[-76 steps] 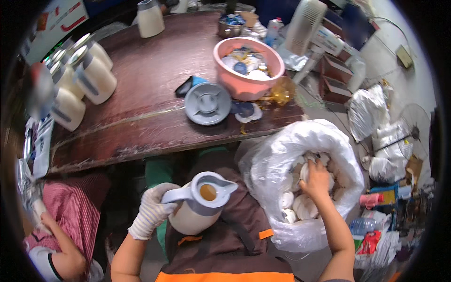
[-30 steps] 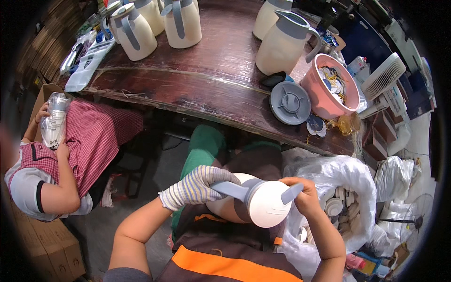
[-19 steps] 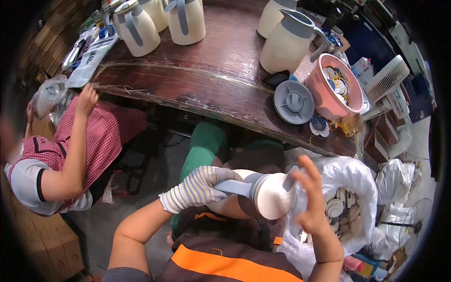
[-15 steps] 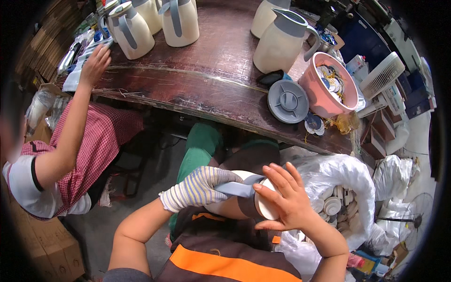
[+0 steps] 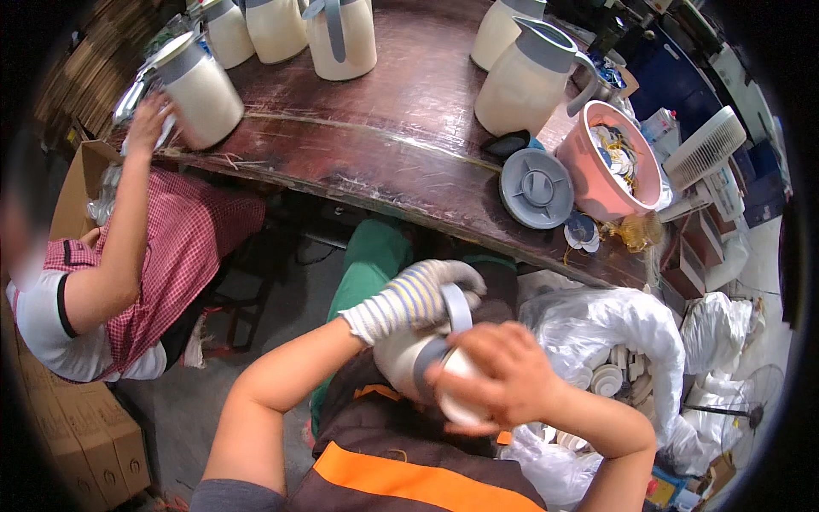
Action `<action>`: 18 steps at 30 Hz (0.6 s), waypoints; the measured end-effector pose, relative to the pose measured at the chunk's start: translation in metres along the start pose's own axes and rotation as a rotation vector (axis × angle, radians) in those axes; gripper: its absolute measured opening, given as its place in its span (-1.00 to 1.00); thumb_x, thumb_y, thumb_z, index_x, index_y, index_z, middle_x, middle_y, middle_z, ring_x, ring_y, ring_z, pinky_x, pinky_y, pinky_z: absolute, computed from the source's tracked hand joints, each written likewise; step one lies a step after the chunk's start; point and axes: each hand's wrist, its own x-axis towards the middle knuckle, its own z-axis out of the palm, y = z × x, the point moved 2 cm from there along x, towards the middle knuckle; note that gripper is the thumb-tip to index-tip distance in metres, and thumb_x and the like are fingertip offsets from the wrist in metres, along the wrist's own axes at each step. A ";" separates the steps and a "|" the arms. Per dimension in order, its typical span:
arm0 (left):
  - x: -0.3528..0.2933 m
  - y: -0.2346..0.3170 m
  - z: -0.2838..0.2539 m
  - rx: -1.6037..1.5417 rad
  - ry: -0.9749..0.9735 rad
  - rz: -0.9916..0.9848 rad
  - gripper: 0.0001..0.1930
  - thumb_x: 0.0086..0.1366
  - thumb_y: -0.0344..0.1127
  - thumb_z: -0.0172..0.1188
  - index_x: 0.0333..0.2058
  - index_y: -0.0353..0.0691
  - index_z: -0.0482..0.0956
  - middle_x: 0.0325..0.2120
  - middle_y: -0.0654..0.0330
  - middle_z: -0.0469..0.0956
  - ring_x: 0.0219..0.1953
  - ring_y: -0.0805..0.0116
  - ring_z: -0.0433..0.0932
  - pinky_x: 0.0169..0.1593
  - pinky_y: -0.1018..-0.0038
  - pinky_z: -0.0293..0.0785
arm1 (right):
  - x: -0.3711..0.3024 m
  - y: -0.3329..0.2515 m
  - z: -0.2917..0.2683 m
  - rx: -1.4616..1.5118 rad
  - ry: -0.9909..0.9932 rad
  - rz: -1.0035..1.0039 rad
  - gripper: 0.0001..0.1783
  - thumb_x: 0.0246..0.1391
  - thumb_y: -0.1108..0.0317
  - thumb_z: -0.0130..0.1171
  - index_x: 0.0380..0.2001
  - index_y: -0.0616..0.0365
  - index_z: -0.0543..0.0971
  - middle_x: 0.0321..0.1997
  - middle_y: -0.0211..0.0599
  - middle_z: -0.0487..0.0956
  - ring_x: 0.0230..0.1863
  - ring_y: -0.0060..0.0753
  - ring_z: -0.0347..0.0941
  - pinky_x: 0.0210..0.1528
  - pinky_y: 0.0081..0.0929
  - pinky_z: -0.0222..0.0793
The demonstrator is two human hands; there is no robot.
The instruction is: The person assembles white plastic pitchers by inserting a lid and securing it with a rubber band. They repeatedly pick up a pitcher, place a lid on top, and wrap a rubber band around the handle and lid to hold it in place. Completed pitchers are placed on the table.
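Note:
A cream vacuum jug (image 5: 397,363) with a grey collar and grey handle lies tilted across my lap. My left hand (image 5: 414,299), in a striped knit glove, is closed about the jug's handle side, partly hiding it. At the jug's mouth is a round white lid (image 5: 461,394). My bare right hand (image 5: 503,375), blurred by motion, grips this lid with its fingers around the edge. Beside my right forearm a clear plastic bag (image 5: 653,333) holds many white round lid parts (image 5: 606,381).
A dark red table (image 5: 409,102) carries several cream jugs (image 5: 529,85), a grey round lid (image 5: 536,189) and a pink basket (image 5: 580,175) of small discs. At left, a co-worker's hand (image 5: 149,124) is near another jug (image 5: 200,98). Cardboard boxes (image 5: 85,435) stand below.
The jug on my lap has turned and shifted, its mouth now lower and more leftward. My right hand has curled over the white lid. The co-worker now has a jug at the table's edge.

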 end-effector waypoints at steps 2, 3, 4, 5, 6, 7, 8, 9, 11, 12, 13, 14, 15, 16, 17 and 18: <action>-0.012 0.006 -0.019 0.411 0.164 -0.013 -0.72 0.16 -0.30 0.29 -0.16 -0.25 0.56 -0.36 0.18 0.60 -0.26 0.44 0.55 -0.15 0.49 0.49 | -0.025 0.034 0.021 -0.017 0.154 0.408 -0.17 -0.20 -0.12 0.32 0.14 0.05 0.40 0.08 -0.03 0.42 0.02 0.03 0.39 0.03 -0.14 0.29; -0.022 0.000 -0.011 0.212 0.145 0.004 -0.67 0.15 -0.21 0.29 -0.16 -0.24 0.55 -0.36 0.07 0.60 -0.27 0.27 0.58 -0.17 0.40 0.50 | -0.038 0.057 0.028 -0.025 0.165 0.519 -0.16 -0.12 -0.11 0.27 0.18 0.13 0.34 0.11 0.03 0.41 0.06 0.10 0.38 0.08 -0.12 0.28; -0.032 -0.008 0.004 0.012 0.110 0.021 -0.61 0.14 -0.12 0.30 -0.15 -0.24 0.55 -0.37 -0.03 0.61 -0.28 0.09 0.61 -0.18 0.32 0.51 | -0.053 0.078 0.037 0.098 0.178 0.715 -0.19 -0.04 -0.09 0.22 0.21 0.14 0.31 0.13 0.06 0.41 0.11 0.09 0.36 0.14 -0.13 0.26; -0.044 0.010 0.020 0.210 0.097 0.101 -0.59 0.16 -0.07 0.26 -0.14 -0.25 0.53 -0.36 -0.06 0.60 -0.26 0.02 0.60 -0.16 0.28 0.51 | -0.053 0.086 0.036 0.160 0.146 0.853 -0.19 0.00 -0.09 0.19 0.22 0.17 0.29 0.13 0.06 0.41 0.12 0.09 0.35 0.15 -0.14 0.24; -0.055 0.030 0.036 0.405 0.081 0.183 -0.56 0.18 -0.01 0.22 -0.13 -0.26 0.52 -0.34 -0.08 0.59 -0.24 -0.06 0.59 -0.13 0.24 0.50 | -0.055 0.091 0.035 0.222 0.113 0.993 -0.19 0.03 -0.09 0.16 0.23 0.20 0.27 0.13 0.07 0.42 0.14 0.08 0.34 0.17 -0.15 0.23; -0.057 0.025 0.043 0.518 0.060 0.075 -0.55 0.19 0.02 0.16 -0.14 -0.25 0.53 -0.32 -0.10 0.58 -0.21 -0.09 0.57 -0.09 0.22 0.47 | -0.055 0.090 0.033 0.212 0.082 0.991 -0.17 0.02 -0.12 0.16 0.23 0.20 0.27 0.13 0.07 0.41 0.15 0.08 0.34 0.18 -0.14 0.22; -0.052 0.021 0.039 0.458 0.083 0.070 -0.59 0.16 -0.10 0.20 -0.11 -0.26 0.51 -0.32 -0.02 0.58 -0.23 0.09 0.56 -0.13 0.31 0.48 | -0.052 0.088 0.029 0.201 0.054 0.985 -0.16 0.02 -0.15 0.16 0.23 0.21 0.27 0.14 0.08 0.40 0.16 0.08 0.33 0.18 -0.13 0.21; -0.047 0.013 0.030 0.394 0.105 0.057 -0.60 0.13 -0.21 0.25 -0.08 -0.27 0.49 -0.31 0.06 0.58 -0.25 0.27 0.55 -0.17 0.40 0.48 | -0.049 0.084 0.026 0.198 0.020 0.980 -0.14 0.01 -0.17 0.16 0.22 0.21 0.28 0.14 0.09 0.40 0.17 0.08 0.32 0.19 -0.12 0.20; -0.040 0.010 0.003 0.371 0.229 0.134 -0.64 0.09 -0.38 0.29 -0.10 -0.27 0.52 -0.36 0.16 0.58 -0.32 0.45 0.54 -0.24 0.49 0.49 | -0.039 0.059 0.007 0.126 -0.080 0.762 -0.09 -0.02 -0.25 0.16 0.23 0.19 0.28 0.18 0.12 0.36 0.20 0.10 0.29 0.21 -0.07 0.16; -0.038 0.017 -0.011 0.321 0.268 0.072 -0.67 0.06 -0.45 0.29 -0.14 -0.27 0.57 -0.38 0.22 0.59 -0.33 0.48 0.54 -0.22 0.51 0.49 | -0.036 0.044 -0.004 0.085 -0.126 0.659 -0.07 -0.04 -0.28 0.16 0.23 0.18 0.28 0.19 0.14 0.34 0.21 0.12 0.28 0.23 -0.04 0.14; -0.033 0.004 -0.023 0.137 0.221 0.134 -0.68 0.05 -0.47 0.30 -0.16 -0.27 0.59 -0.37 0.24 0.60 -0.32 0.49 0.55 -0.20 0.52 0.50 | -0.030 0.030 -0.012 0.077 -0.130 0.539 -0.03 -0.08 -0.33 0.16 0.24 0.15 0.28 0.22 0.17 0.30 0.24 0.14 0.24 0.25 -0.01 0.10; -0.028 -0.010 -0.032 -0.044 0.172 0.194 -0.69 0.04 -0.48 0.31 -0.18 -0.28 0.61 -0.36 0.25 0.62 -0.32 0.50 0.56 -0.18 0.53 0.51 | -0.024 0.016 -0.019 0.068 -0.131 0.418 0.01 -0.11 -0.38 0.16 0.25 0.12 0.28 0.25 0.20 0.26 0.27 0.16 0.20 0.27 0.03 0.06; -0.026 -0.012 -0.034 -0.075 0.115 0.182 -0.73 0.05 -0.50 0.30 -0.21 -0.29 0.62 -0.35 0.25 0.63 -0.29 0.50 0.56 -0.16 0.53 0.51 | -0.017 0.005 -0.022 0.057 -0.181 0.345 0.01 -0.13 -0.41 0.15 0.26 0.07 0.28 0.30 0.21 0.21 0.32 0.17 0.14 0.30 0.04 0.00; -0.024 -0.012 -0.034 -0.105 0.058 0.168 -0.77 0.05 -0.51 0.30 -0.24 -0.29 0.64 -0.35 0.26 0.64 -0.27 0.50 0.57 -0.13 0.53 0.51 | -0.013 0.001 -0.020 0.086 -0.181 0.233 -0.05 -0.09 -0.40 0.11 0.25 -0.01 0.31 0.33 0.15 0.18 0.35 0.17 0.10 0.32 0.00 -0.01; -0.024 -0.007 -0.031 -0.117 -0.051 0.130 -0.77 0.11 -0.41 0.31 -0.23 -0.29 0.63 -0.32 0.23 0.62 -0.20 0.48 0.56 -0.05 0.51 0.48 | -0.011 0.001 -0.011 0.126 -0.124 0.110 -0.10 -0.04 -0.39 0.06 0.24 -0.05 0.33 0.34 0.09 0.19 0.35 0.13 0.11 0.32 -0.01 0.00; -0.025 0.002 -0.026 -0.044 -0.106 0.146 -0.77 0.11 -0.44 0.28 -0.22 -0.31 0.62 -0.30 0.22 0.62 -0.19 0.48 0.56 -0.03 0.52 0.46 | -0.007 -0.001 -0.005 0.166 -0.068 -0.014 -0.15 0.00 -0.39 0.00 0.24 -0.08 0.34 0.34 0.03 0.21 0.35 0.09 0.12 0.32 -0.02 0.00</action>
